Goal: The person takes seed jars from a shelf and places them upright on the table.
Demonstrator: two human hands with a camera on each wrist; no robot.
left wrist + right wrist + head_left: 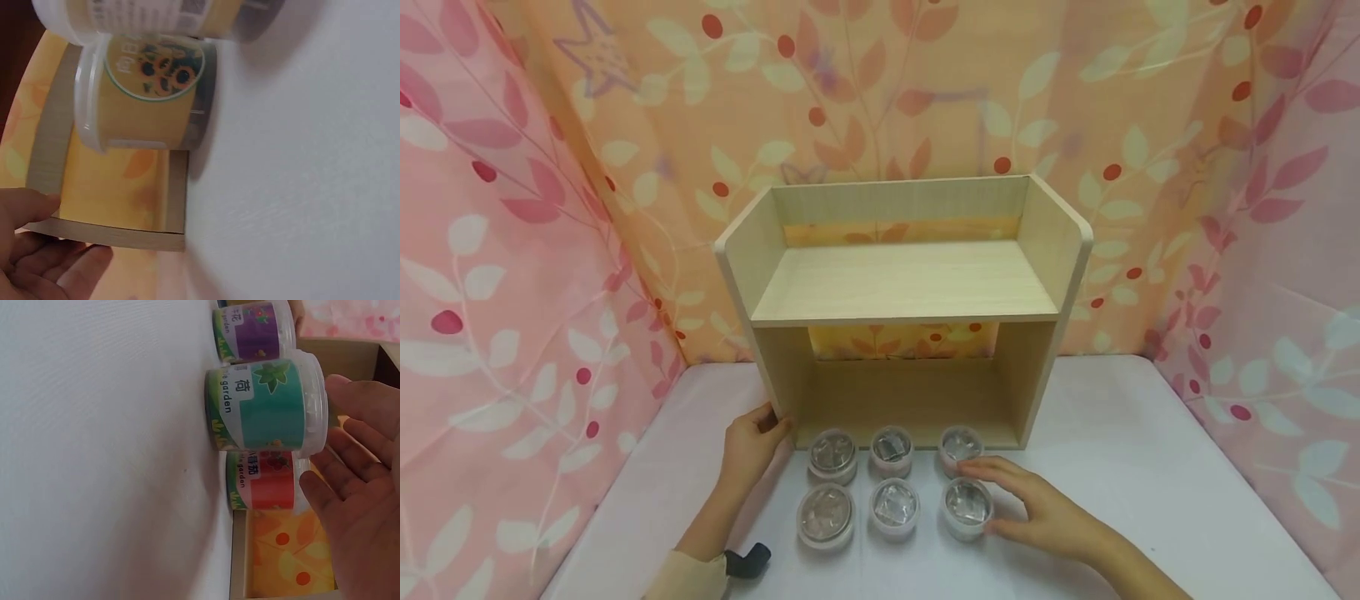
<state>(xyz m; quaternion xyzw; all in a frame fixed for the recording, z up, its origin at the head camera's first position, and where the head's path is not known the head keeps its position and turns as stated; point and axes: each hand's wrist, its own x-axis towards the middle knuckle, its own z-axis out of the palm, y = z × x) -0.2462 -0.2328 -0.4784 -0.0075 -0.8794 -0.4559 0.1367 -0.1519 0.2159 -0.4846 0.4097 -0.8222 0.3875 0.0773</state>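
Note:
A light wooden two-tier shelf stands on the white table. My left hand grips the lower front edge of its left panel, thumb on one side and fingers on the other, as the left wrist view shows. Small lidded plastic tubs stand before the shelf in two rows of three. My right hand reaches around the right-hand tubs, fingers spread, beside the front right tub, which has a teal label with a leaf. Behind that is a red-labelled tub. In the left wrist view a sunflower-labelled tub stands near the panel.
Patterned cloth hangs behind the shelf, and pink cloth lines both sides. White tabletop extends right of the shelf. A black wrist mount sits by the left sleeve. A purple-labelled tub stands past the teal one.

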